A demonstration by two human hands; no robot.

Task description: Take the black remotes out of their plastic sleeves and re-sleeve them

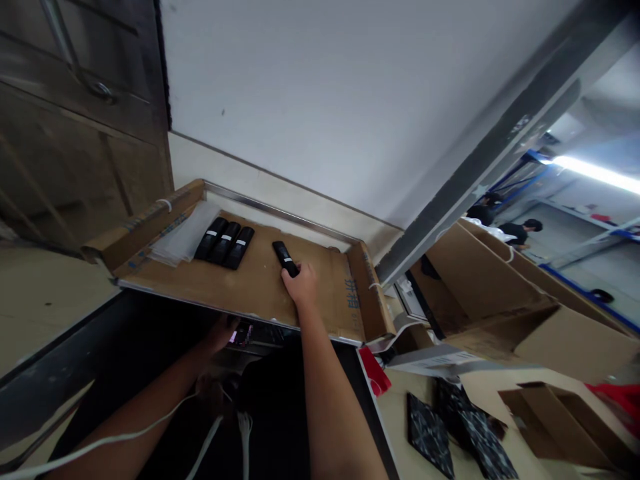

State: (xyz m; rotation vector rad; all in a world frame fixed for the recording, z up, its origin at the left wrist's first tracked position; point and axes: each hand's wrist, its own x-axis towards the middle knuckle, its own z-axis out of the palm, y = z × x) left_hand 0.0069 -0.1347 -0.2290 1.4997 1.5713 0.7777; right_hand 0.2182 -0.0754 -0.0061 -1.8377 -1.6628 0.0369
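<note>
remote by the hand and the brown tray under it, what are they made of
The black remote at the right hand looks like moulded plastic: matt black, smooth, no visible grain, though the view is too coarse to be sure. The shallow tray looks like cardboard: plain brown, unglazed, with blue print on its flap.

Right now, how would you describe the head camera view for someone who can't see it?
A right hand touches a black remote lying in a shallow cardboard box. Three black remotes sit side by side nearby, next to a clear plastic bag. The left hand is below the box's near edge.
</note>
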